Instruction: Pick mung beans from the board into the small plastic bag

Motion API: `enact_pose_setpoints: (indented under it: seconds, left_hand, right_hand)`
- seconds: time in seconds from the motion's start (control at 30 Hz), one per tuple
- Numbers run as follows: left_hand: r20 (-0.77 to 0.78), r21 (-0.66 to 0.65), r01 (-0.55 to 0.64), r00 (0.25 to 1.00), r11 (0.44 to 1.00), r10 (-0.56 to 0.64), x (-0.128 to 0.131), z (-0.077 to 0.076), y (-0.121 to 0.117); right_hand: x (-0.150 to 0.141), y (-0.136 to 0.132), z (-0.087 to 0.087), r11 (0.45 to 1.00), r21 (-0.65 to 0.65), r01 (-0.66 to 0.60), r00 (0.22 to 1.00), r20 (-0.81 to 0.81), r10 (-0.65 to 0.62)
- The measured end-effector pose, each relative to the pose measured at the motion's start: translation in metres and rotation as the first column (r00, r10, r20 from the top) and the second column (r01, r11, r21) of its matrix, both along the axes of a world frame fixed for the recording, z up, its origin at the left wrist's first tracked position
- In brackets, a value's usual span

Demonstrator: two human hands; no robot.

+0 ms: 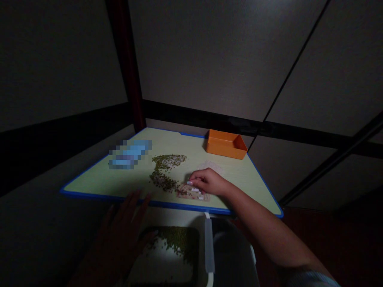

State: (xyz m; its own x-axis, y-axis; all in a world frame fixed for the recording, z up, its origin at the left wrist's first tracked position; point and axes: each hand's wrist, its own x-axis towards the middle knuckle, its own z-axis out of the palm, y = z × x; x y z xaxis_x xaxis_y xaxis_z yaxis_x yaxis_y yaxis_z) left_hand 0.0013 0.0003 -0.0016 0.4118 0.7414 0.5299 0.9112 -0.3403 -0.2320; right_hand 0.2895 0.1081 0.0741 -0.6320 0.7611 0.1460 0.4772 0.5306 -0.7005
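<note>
My right hand [206,181] is over the table near its front edge, fingers curled in and thumb pressed toward them. Whatever the fingertips pinch is hidden or too small to make out. Under that hand lies a flat, clear plastic bag [182,193] with pinkish marks and small white patches. Small greenish-brown grains [164,180] are scattered in a curved patch left of it. In shadow at the lower left, my left hand [122,223] has its fingers spread at the table's front edge, its thumb at the rim of a container [196,259] holding similar grains.
An orange open box [224,148] stands at the table's back right corner. A blurred blue item [131,154] lies at the left. The pale table [239,179] has a blue rim. A dark bin-like shape [231,247] is beside the container. Dark panelled walls stand behind.
</note>
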Motion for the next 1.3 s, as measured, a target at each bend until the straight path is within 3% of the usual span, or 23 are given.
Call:
enact_pose_setpoints:
  seconds: [0.13,0.33,0.7,0.9,1.07,1.3]
  left_hand:
    - [0.001,0.027,0.01,1.0,1.0,-0.01,0.001,0.001,-0.001]
    - [0.003,0.024,0.009,1.0,1.0,-0.009,0.003,0.002,-0.002]
    - [0.014,0.071,0.042,0.999,0.997,-0.043,0.005,0.004,0.001]
    - [0.023,0.069,0.061,0.998,0.996,-0.063,0.002,0.003,0.002]
    - [0.049,0.052,0.044,0.998,0.998,-0.046,0.004,0.001,0.002]
    - [0.062,0.053,0.048,0.997,0.997,-0.051,0.006,0.003,0.001]
  right_hand:
    - [-0.005,-0.002,0.003,0.998,0.064,-0.003,0.997,0.075,-0.002]
    - [-0.005,0.001,0.006,0.975,0.209,0.073,0.974,0.196,-0.115]
    - [0.016,0.011,0.012,0.959,0.143,0.245,0.964,0.072,-0.257]
    - [0.038,0.019,0.017,0.983,-0.082,0.166,0.986,0.005,-0.166]
    - [0.044,0.02,0.022,0.939,-0.343,0.006,1.0,-0.018,-0.013]
    - [0.044,0.021,0.02,0.931,-0.365,-0.024,0.999,0.029,0.038]
